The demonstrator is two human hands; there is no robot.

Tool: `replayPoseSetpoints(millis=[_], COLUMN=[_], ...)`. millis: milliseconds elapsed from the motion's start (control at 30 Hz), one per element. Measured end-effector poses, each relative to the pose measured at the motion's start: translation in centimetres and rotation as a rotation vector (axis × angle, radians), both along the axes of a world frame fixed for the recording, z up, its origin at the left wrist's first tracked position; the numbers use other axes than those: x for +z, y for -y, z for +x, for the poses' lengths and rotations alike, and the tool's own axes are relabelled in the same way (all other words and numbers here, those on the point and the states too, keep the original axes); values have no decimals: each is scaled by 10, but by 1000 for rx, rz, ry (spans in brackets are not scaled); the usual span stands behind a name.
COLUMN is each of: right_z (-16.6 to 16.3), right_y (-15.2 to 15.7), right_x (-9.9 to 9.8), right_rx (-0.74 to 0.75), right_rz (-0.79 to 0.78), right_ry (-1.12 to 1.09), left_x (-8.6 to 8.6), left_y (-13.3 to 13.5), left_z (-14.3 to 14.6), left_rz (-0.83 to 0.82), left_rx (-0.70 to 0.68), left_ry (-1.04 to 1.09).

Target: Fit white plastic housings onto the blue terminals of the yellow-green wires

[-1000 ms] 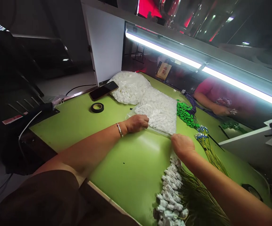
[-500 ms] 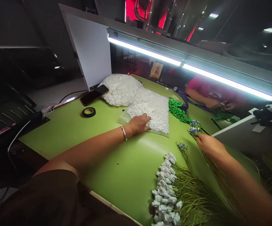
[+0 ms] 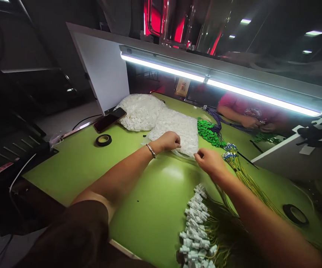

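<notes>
A clear plastic bag (image 3: 179, 128) of small white pieces lies flat on the green table. At its near edge, my left hand (image 3: 168, 142) is closed in a pinch on the plastic. My right hand (image 3: 210, 160) pinches at the bag's near right corner, its fingertips partly hidden. Under and beyond my right forearm runs a bundle of yellow-green wires (image 3: 241, 171) with blue and silver terminal ends. Closer to me lies a row of white connectors (image 3: 197, 223) on similar wires, partly shadowed by that forearm.
A fuller bag of white parts (image 3: 140, 111) sits behind, with a phone (image 3: 110, 120) leaning on it. Black tape rolls (image 3: 104, 140) lie left and right. Green connectors (image 3: 209, 132) are at the back. Beyond the lamp (image 3: 166, 69), a person (image 3: 241, 111) works.
My right hand has let go of the terminal-ended wire bundle and moved left to the bag's corner. My left hand has closed its fingers at the bag's edge. A right-hand tape roll now shows.
</notes>
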State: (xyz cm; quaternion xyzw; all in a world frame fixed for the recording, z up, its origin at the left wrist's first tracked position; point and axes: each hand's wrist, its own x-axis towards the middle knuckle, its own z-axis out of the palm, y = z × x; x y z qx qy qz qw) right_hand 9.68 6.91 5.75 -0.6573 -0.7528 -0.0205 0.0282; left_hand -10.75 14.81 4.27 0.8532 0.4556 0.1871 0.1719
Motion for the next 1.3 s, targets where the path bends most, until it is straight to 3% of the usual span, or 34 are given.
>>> replayPoseSetpoints(millis=[100,200,333,467,667,800,900,1000,1067,1133,1300], right_z=[-53,-78,-76,-68,-69,-59,-42,-26,-25,-33,-83], right_y=[-17,-28,-39,-44,-37,-32,-31,-27,-21,-15,-10], right_x=[-9,-20,-25,-24,-29,-34,-35,-31,-27,-29,-50], right_rx=[-67,-112,-129,-200,-187,-89,-4,153,197,237,36], right_rz=[7,48,136,139,137,111,85,192,252,190,-69], right_ry=[-69,-65,-63,-135,-218,-273,-325,-400,-452,-550,-1194], left_x=[-4,-9,-10,-9,-14,-15,-16,-14,-10,-5,4], left_y=[0,0,-2,-2,7,11,10,8,7,6,1], left_z=[-1,-4,-5,1,9,10,8,7,7,7,2], left_rz=[-29,-36,-47,65,349,382,317,241,185,102,-156], left_rx=[31,31,3,27,229,353,285,207,177,151,154], left_ry=[85,135,183,167,130,73,47,55,48,74,272])
